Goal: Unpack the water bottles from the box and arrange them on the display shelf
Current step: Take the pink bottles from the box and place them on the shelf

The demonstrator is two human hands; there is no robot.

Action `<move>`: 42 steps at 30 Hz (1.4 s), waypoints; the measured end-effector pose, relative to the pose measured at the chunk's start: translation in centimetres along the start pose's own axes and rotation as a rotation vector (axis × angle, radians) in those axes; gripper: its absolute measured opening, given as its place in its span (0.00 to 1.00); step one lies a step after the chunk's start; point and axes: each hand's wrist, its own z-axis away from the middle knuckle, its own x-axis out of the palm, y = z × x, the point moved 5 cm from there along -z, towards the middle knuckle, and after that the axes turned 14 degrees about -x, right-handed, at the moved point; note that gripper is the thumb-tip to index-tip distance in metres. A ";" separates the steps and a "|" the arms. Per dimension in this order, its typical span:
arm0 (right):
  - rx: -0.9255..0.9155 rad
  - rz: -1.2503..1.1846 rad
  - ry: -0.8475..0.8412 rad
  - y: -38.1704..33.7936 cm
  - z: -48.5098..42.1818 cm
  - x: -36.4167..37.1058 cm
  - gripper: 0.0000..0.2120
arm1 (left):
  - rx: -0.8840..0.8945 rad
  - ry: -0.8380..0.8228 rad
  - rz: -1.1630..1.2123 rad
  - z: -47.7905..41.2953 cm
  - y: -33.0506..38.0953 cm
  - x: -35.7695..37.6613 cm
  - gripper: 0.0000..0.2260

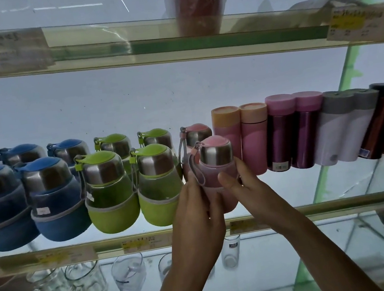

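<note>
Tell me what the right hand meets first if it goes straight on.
The right hand holds the front pink bottle; further on, probably the rear pink bottle behind it, though depth is unclear.

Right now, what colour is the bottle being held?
The bottle is pink; the head view shows it best.

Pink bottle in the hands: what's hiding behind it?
A second pink bottle stands just behind it. Only its pink cap, steel collar and strap show; the held bottle and the left hand cover its lower body.
</note>
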 end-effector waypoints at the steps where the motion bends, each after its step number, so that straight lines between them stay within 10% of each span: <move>1: -0.003 0.017 0.004 0.1 0.0 -0.1 0.31 | 0.010 0.003 -0.019 0.3 0.0 -0.2 0.25; 42: -0.017 0.478 0.137 -0.2 1.6 1.5 0.28 | 0.145 -0.014 -0.088 3.0 -0.8 -1.9 0.41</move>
